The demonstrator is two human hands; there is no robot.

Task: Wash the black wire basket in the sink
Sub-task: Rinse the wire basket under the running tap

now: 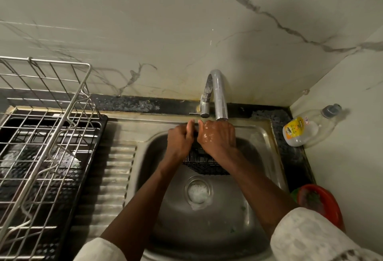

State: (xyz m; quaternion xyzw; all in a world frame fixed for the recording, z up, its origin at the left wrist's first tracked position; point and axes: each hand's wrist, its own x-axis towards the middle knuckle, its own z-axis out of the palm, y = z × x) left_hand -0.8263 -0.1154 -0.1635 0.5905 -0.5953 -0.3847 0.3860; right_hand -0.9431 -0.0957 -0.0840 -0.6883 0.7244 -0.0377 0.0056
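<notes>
A home kitchen: a stainless steel sink [196, 229] with a ribbed drainboard [116, 178] sits under a chrome gooseneck tap [219, 95]. A wire dish rack [47, 115] fills the left. A dish soap bottle [306, 130] lies at right on the dark stone surface [132, 102], below a marble-veined wall [165, 22].

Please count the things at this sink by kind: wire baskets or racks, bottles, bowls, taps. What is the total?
Wire baskets or racks: 2, the black wire basket and the steel dish rack
Bottles: 1, the plastic bottle, lying on its side
Bowls: 1, the red bowl; a green edge beside it is too hidden to count
Taps: 1, the steel tap
Total: 5
</notes>
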